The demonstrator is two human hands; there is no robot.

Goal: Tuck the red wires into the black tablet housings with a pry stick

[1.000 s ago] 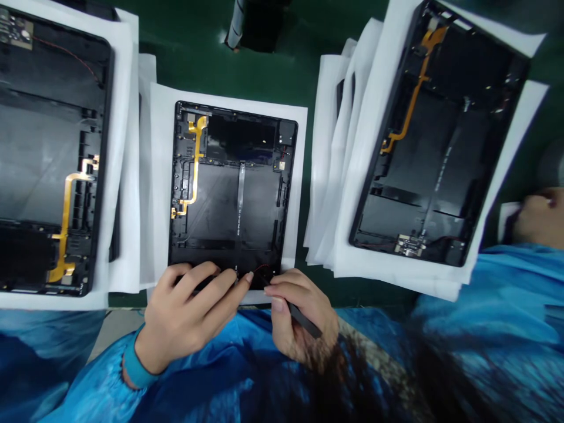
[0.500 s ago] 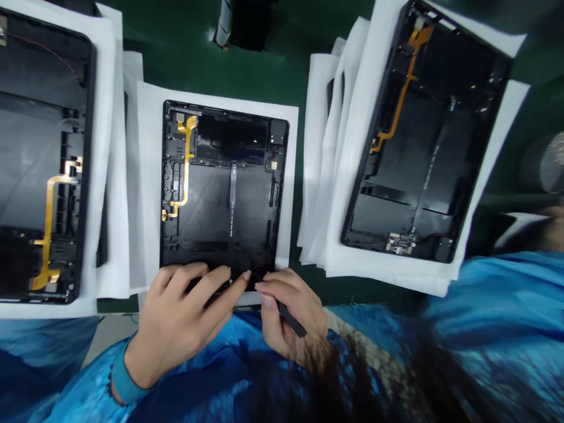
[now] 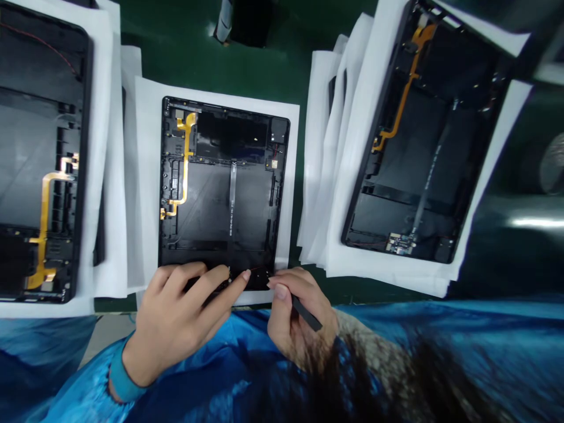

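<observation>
An open black tablet shell (image 3: 222, 194) with an orange flex cable lies on a white foam sheet (image 3: 145, 176) in front of me. My left hand (image 3: 180, 317) rests on the shell's near edge, fingers spread, the forefinger tip pressing near a thin red wire at the bottom. My right hand (image 3: 293, 314) is pinched round a thin black tool (image 3: 306, 312), its tip at the shell's near right corner.
A second open tablet shell (image 3: 42, 153) lies on foam at the left, and a third (image 3: 423, 141) sits tilted on a stack of foam sheets at the right. The bench top (image 3: 273, 64) is dark green. Blue sleeves fill the foreground.
The other person's hand at the right edge has gone from view. My right hand has shifted slightly right along the shell's near edge; my left hand stays put.
</observation>
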